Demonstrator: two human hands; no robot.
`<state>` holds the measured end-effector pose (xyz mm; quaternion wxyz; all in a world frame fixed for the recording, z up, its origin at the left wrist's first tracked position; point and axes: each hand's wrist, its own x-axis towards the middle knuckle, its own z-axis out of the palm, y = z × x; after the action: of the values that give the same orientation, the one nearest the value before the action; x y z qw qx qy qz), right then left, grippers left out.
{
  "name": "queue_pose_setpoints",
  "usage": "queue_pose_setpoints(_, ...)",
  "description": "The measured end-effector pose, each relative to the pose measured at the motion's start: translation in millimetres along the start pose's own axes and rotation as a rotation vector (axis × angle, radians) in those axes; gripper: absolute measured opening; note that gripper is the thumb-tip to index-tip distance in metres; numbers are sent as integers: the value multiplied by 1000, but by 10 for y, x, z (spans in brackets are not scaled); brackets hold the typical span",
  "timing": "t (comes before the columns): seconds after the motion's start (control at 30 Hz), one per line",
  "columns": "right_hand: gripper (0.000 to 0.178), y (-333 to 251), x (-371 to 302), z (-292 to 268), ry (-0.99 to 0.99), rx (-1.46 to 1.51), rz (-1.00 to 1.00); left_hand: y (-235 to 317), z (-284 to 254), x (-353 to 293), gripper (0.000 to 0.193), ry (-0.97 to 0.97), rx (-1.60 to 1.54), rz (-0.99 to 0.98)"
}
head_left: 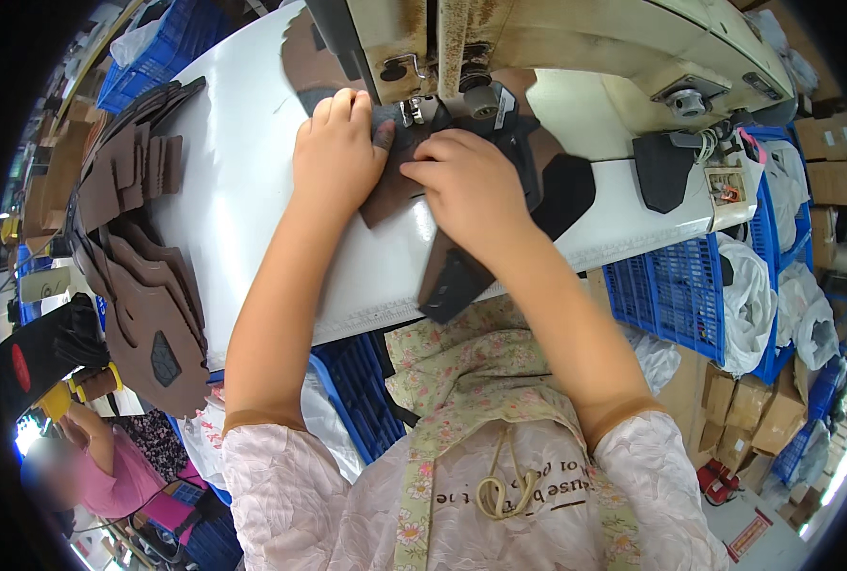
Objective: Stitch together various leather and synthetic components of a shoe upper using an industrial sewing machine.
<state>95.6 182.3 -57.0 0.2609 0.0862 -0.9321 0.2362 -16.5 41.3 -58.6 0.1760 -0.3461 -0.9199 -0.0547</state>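
My left hand [336, 152] lies on a dark brown and black cut piece [385, 195] under the sewing machine, its fingers bent over the piece and its thumb tip dark. Close to the presser foot [418, 111], my right hand [476, 190] has its thumb and fingers drawn together at the edge of this piece. Its fingertips partly hide what they grip. The sewing machine [623, 57] stands over the white table [242, 171]. A black and brown part [452, 281] hangs over the table's near edge below my right hand.
Stacks of brown cut pieces [147, 285] lie along the table's left side. A black piece [661, 171] rests at the right by the machine base. Blue crates [666, 295] with white bags stand at the right. Another person [114, 471] is at the lower left.
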Motion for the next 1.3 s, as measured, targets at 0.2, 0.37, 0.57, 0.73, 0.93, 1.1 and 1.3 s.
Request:
queue_pose_setpoints(0.2, 16, 145, 23, -171, -41, 50, -67, 80, -89, 18, 43, -132, 37, -79)
queue_pose_setpoints(0.37, 15, 5, 32, -161, -82, -114, -141, -60, 37, 55, 44, 39, -130, 80)
queue_pose_setpoints(0.57, 18, -151, -23, -10, 53, -215, -87, -139, 109, 59, 42, -202, -254, 62)
queue_pose_setpoints(0.73, 14, -145, -14, 93, 118, -162, -103, -141, 78, 90, 44, -255, -242, 68)
queue_pose_setpoints(0.93, 11, -37, -65, -28, 54, -52, -120, -127, 57, 84, 41, -227, -216, 80)
queue_pose_setpoints(1.1, 12, -35, -75, -16, 43, -46, -134, -105, 22, 84, 40, -232, -209, 64)
queue_pose_setpoints(1.3, 13, -40, -85, -8, 40, -45, -139, -118, 41, 79, 38, -215, -209, 73)
